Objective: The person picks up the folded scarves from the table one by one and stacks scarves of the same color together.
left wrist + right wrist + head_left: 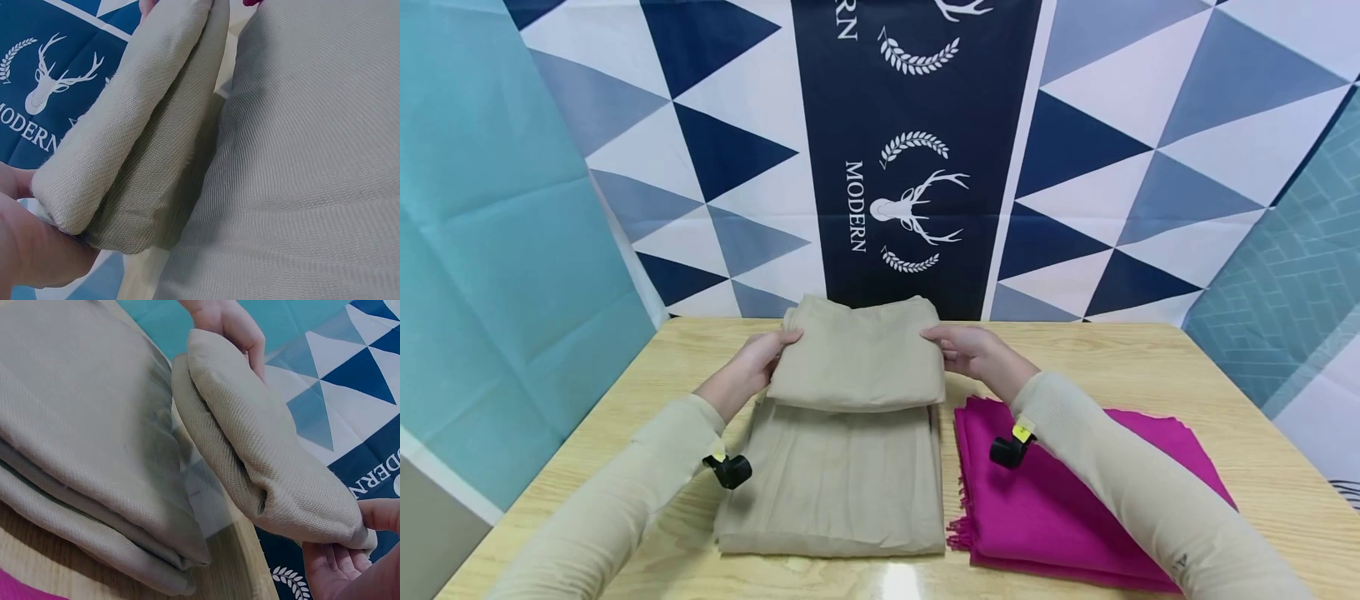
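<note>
A folded beige cloth (859,358) is held up over the far part of the table, gripped at its two sides. My left hand (758,360) pinches its left edge, thumb on top and fingers beneath. On the right edge my right hand (976,352) grips it the same way, and the right wrist view shows its fingers (334,565) curled under the fold. Nearer to me lies a larger folded beige cloth (842,487), stacked in several layers on the table. In the right wrist view a gap separates the held bundle (275,450) from this cloth (81,406).
A folded magenta cloth (1037,521) with a fringed left edge lies at the right, partly under my right forearm. The wooden table (685,367) ends at a patterned hanging backdrop (910,100). Teal sheets (497,250) hang at both sides.
</note>
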Tool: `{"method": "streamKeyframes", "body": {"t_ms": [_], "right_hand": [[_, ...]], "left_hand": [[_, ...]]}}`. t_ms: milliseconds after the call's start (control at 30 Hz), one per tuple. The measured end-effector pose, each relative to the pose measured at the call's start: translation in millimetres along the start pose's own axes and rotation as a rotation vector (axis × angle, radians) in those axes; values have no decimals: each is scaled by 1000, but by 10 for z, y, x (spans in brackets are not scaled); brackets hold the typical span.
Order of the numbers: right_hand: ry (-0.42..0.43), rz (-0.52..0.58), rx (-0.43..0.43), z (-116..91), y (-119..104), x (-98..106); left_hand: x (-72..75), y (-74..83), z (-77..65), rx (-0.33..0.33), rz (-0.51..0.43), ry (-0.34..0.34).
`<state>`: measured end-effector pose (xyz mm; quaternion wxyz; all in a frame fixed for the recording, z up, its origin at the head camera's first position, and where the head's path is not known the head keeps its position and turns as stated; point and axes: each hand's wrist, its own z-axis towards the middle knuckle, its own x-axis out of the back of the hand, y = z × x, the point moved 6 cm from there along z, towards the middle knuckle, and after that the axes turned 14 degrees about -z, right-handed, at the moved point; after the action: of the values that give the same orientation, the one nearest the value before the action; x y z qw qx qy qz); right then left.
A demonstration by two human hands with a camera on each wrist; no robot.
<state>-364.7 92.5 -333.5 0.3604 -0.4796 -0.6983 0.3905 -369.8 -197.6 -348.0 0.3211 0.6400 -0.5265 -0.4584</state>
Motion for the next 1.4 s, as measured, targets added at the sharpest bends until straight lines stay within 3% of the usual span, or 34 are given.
{"method": "streamKeyframes", "body": {"t_ms": [767,1033,1400], "right_hand": [[-53,153,-22,-109,126,-90],[-71,151,-17,-106,150,-154],[-111,185,-26,-110,136,-216]], "left_hand": [[34,6,-169,25,-42,-83],[90,-34,-197,36,7,-91],[129,-29,-266,55,-24,-125]]}}
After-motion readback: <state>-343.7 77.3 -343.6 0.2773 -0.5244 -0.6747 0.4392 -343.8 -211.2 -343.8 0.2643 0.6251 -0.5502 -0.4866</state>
